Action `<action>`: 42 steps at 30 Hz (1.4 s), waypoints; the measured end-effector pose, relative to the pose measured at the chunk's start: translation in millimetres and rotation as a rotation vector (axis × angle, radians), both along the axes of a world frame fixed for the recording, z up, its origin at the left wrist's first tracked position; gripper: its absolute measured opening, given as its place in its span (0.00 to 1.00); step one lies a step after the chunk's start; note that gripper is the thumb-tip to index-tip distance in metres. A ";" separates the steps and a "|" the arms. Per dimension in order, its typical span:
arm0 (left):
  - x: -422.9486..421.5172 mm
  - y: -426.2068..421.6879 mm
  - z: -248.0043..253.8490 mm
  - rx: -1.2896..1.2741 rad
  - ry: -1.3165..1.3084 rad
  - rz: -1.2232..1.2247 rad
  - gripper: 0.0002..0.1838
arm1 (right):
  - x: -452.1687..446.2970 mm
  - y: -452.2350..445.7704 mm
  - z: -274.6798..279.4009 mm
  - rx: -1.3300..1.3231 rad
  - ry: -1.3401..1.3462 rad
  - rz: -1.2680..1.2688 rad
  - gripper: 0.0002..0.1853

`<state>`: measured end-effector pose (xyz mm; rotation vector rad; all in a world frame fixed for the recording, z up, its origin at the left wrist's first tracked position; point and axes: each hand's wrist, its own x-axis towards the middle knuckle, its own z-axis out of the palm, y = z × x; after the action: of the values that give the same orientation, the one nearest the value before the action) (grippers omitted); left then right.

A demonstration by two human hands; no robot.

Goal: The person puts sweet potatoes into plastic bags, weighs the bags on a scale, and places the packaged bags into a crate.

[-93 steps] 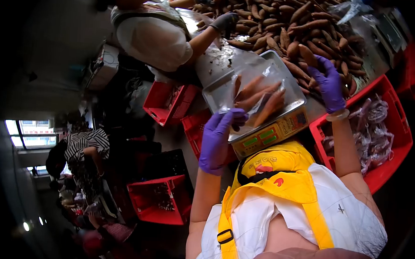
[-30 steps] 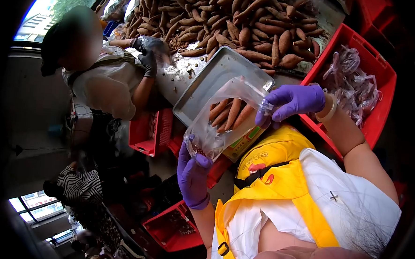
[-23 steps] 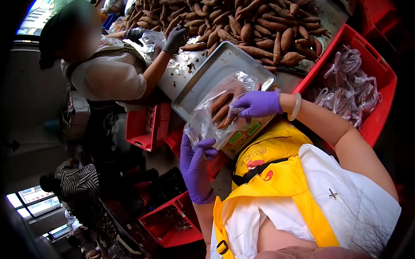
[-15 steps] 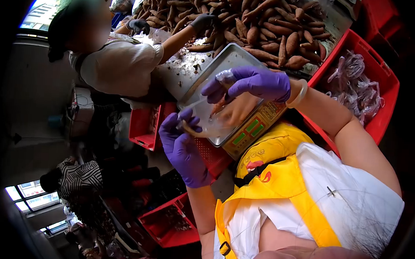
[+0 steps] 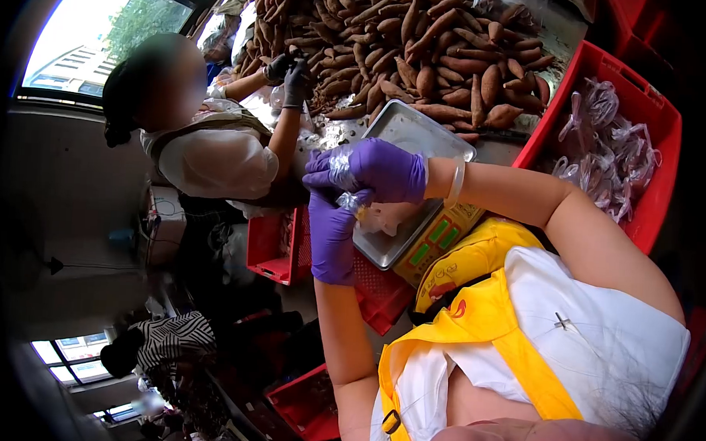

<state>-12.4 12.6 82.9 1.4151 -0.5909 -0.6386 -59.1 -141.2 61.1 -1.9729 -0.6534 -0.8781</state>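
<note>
Head view. We locate the work in hand at the center: a clear plastic bag (image 5: 387, 218) held in front of the body, over the near part of the steel tray (image 5: 433, 130) of a digital scale (image 5: 446, 232). The left hand (image 5: 332, 231), in a purple glove, has its fingers clamped on the plastic. The right hand (image 5: 387, 171), also gloved, lies just above it, its fingers closed on gathered plastic that shows between the two hands. We cannot tell whether the bag touches the tray, nor make out its contents clearly.

Status, done: we judge the bag's mouth to be drawn together. A knot is not visible, so we cannot confirm closure. The red crate (image 5: 667, 145) on the right side holds a pile of bunched plastic bags (image 5: 612, 146); we read these as finished units, though their contents are indistinct.

Status, open: we note a large heap of sweet potatoes (image 5: 425, 61) lying loose on the table (image 5: 496, 154) beyond the scale. We judge most of the visible stock to be unbagged. The scale's green displays are lit; the digits are too small to read. A co-worker's gray-gloved hands (image 5: 296, 83) are together beside the heap.
</note>
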 end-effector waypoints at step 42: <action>31.7 26.4 -101.4 0.323 -0.179 0.145 0.12 | 17.0 8.7 -146.9 0.433 0.557 -0.118 0.10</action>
<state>19.2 38.9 -18.6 1.8141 -0.5345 -0.5097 -42.0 -132.5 -85.8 -1.7488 -0.0192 -0.4462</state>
